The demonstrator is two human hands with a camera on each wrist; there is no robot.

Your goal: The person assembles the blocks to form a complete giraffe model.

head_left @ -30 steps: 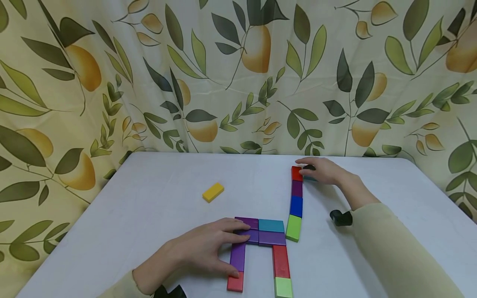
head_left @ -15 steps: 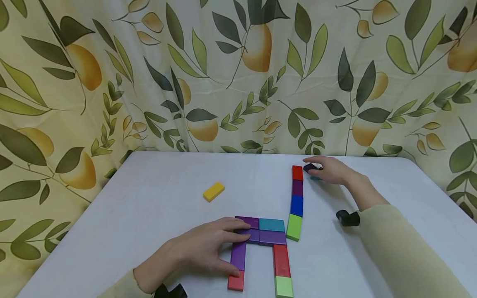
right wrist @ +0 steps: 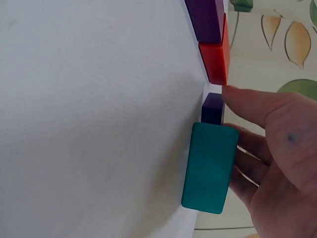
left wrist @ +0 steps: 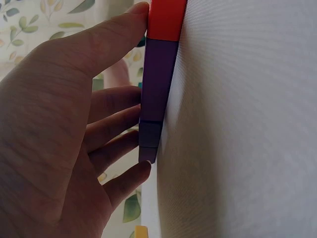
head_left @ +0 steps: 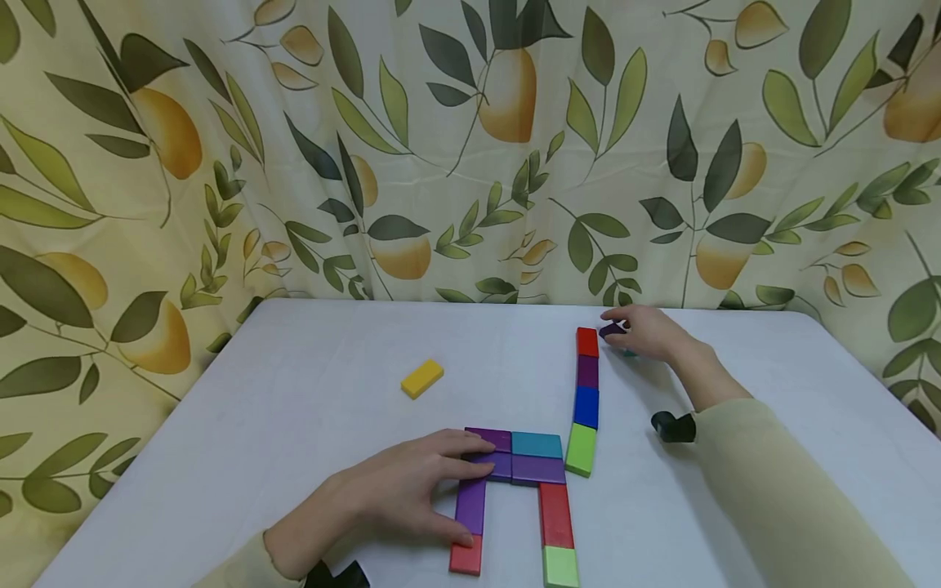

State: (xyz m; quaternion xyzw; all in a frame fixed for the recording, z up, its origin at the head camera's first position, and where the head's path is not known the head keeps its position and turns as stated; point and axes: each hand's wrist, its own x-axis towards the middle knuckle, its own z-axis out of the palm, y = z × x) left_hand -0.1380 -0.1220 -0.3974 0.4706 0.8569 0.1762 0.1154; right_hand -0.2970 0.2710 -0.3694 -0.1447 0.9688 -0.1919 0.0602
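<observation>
My left hand [head_left: 400, 486] rests with spread fingers along a blocky arrangement. Its fingertips touch purple blocks [head_left: 496, 467] and its thumb lies by the red end block [head_left: 466, 557]. In the left wrist view the left hand [left wrist: 64, 119] has its thumb against a red block [left wrist: 166, 20] and fingers beside a purple one [left wrist: 159, 79]. At the far table edge my right hand [head_left: 650, 335] holds a dark purple block [right wrist: 213, 108] between thumb and index finger. Close to its other fingers is a teal block [right wrist: 210, 168]. The red block [right wrist: 216, 62] ends the row just beyond the thumb.
A row of red, purple, blue [head_left: 586, 406] and green [head_left: 581, 449] blocks runs toward me. It ends beside a teal block [head_left: 537, 444]. A red leg block [head_left: 555, 514] and light green block [head_left: 561, 567] stand nearer. A yellow block [head_left: 422, 379] lies apart on the white table [head_left: 323, 351].
The right hand drew slightly right from the red end block, then shifted a little back left. The teal block by it has moved slightly right. The left hand has stayed put.
</observation>
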